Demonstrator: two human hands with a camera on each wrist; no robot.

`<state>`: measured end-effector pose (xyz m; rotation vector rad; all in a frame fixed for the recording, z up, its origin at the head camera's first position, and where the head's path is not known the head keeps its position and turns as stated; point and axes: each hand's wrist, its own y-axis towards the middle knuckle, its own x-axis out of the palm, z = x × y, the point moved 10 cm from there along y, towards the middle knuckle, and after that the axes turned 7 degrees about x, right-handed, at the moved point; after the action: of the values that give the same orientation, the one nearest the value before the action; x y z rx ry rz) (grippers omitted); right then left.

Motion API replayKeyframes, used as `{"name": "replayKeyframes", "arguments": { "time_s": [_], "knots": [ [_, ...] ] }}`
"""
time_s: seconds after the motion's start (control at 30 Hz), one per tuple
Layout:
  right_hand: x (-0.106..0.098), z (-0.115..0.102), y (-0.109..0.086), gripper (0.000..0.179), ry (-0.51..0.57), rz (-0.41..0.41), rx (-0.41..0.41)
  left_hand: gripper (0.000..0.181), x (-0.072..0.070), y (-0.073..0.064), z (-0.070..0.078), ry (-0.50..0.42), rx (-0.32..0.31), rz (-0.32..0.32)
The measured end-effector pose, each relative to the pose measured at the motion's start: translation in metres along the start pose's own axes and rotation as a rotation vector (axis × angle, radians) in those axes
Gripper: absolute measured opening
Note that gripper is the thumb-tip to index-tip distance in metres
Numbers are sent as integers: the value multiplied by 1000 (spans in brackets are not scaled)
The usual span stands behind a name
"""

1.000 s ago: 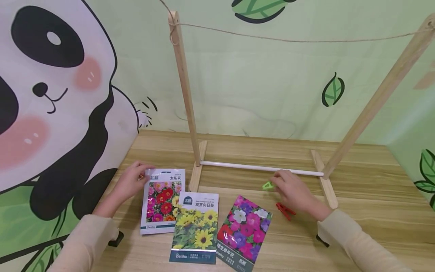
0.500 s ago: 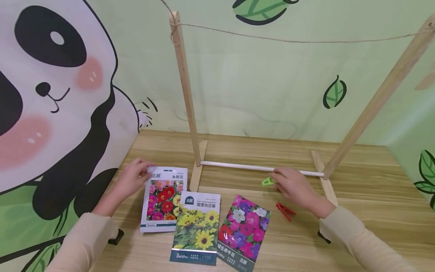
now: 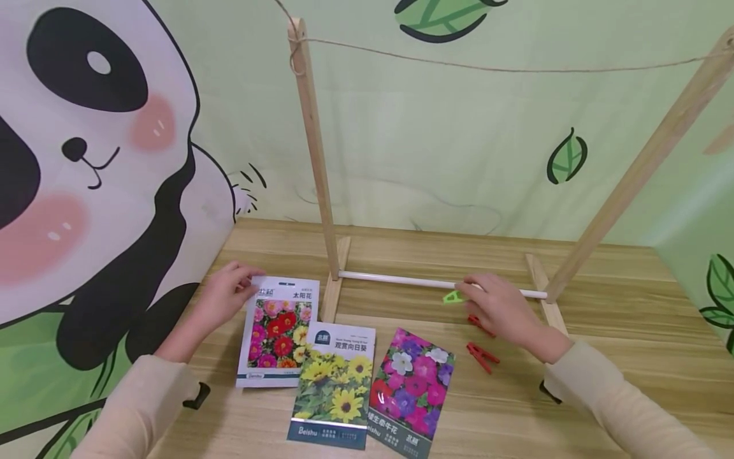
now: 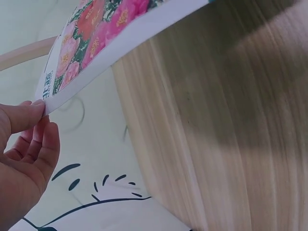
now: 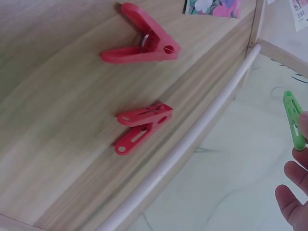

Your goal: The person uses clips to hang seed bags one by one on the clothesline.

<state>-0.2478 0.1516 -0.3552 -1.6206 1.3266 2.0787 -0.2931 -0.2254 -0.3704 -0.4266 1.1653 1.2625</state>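
My left hand (image 3: 225,294) pinches the top left corner of a white seed packet (image 3: 280,331) with red and pink flowers. In the left wrist view that packet slants up off the table, thumb and fingers at its corner. My right hand (image 3: 504,313) holds a green clothespin (image 5: 292,118) between thumb and forefinger, near the white rod. On the table below it lie two red clothespins, a nearer one (image 3: 483,357) and one (image 5: 147,115) partly hidden by the hand in the head view. A sunflower packet (image 3: 332,389) overlaps the raised packet's lower right corner in the head view.
A purple-flower packet (image 3: 413,386) lies on the table right of the sunflower one. Behind stands a wooden frame with a left post (image 3: 314,146), a right post (image 3: 642,162), a white rod (image 3: 395,279) low down and a string (image 3: 493,67) across the top.
The left hand has raised the white packet's top edge slightly, moving up and right. The right hand has lifted the green clothespin a little, and the second red clothespin has come into view.
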Motion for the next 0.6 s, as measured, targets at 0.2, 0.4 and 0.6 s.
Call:
{"name": "replayKeyframes", "arguments": {
  "time_s": [0.2, 0.4, 0.6],
  "knots": [
    [-7, -1, 4, 38, 10, -4, -3, 22, -5, 1, 4, -7, 14, 21],
    [-15, -3, 10, 59, 5, 18, -19, 22, -9, 2, 7, -12, -3, 17],
    [-26, -8, 14, 22, -1, 57, -62, 21, -11, 3, 9, -10, -9, 14]
  ]
}}
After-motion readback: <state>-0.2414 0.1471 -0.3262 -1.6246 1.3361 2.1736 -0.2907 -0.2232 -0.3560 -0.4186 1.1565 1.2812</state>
